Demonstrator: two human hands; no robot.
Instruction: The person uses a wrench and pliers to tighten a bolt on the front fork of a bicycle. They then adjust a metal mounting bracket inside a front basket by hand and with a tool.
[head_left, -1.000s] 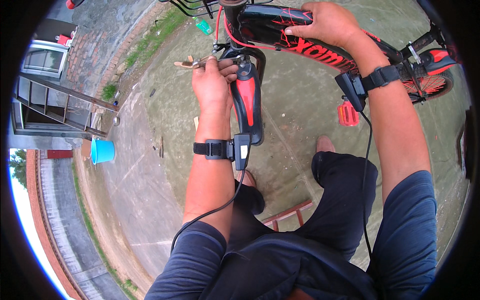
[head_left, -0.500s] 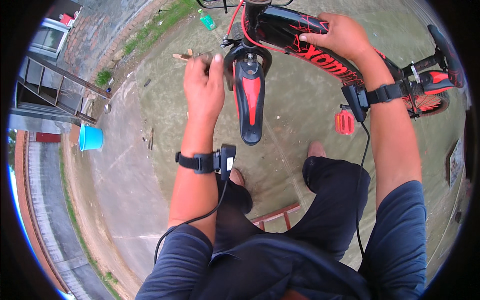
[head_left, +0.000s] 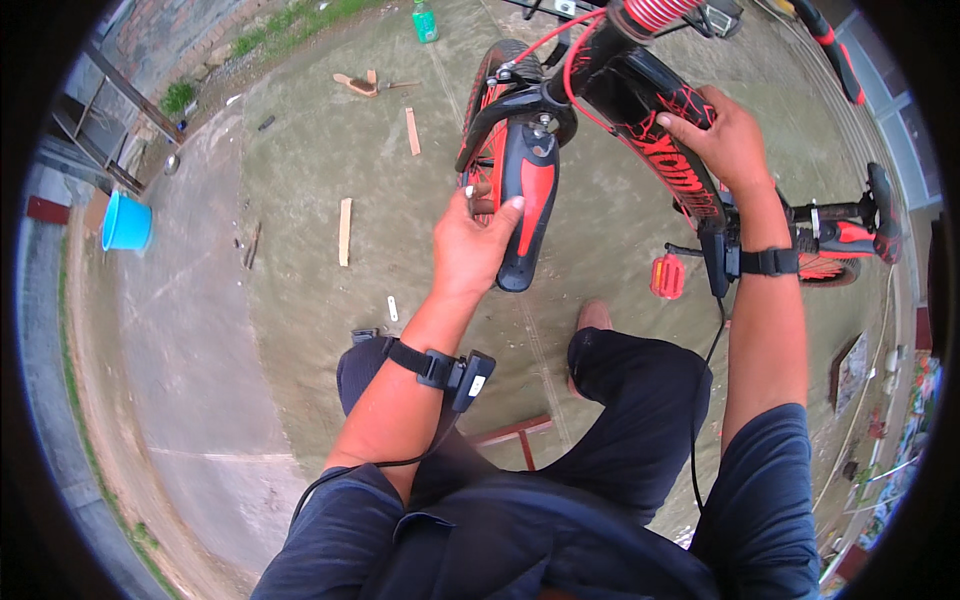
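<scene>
A black bicycle frame (head_left: 668,150) with red markings stands in front of me, leaning to the right. My right hand (head_left: 728,140) is closed round its thick tube, the thumb on top. Below the fork hangs a black and red mudguard (head_left: 538,185), beside the spoked front wheel (head_left: 484,150). My left hand (head_left: 472,245) grips the mudguard's left edge, thumb on its outer face and fingers curled between it and the wheel. Parts of those fingers are hidden. A red pedal (head_left: 667,276) sits low on the bicycle, below my right wrist.
On the concrete lie wooden strips (head_left: 345,232), a wooden-handled tool (head_left: 356,84) and a small pale flat piece (head_left: 392,308). A green bottle (head_left: 425,22) is at the far side. A blue bucket (head_left: 126,222) stands left. A reddish bar frame (head_left: 515,430) is between my legs.
My left hand has moved right and nearer, from beside the fork onto the mudguard. The bicycle's front has swung right and the view has shifted. My right hand keeps its hold.
</scene>
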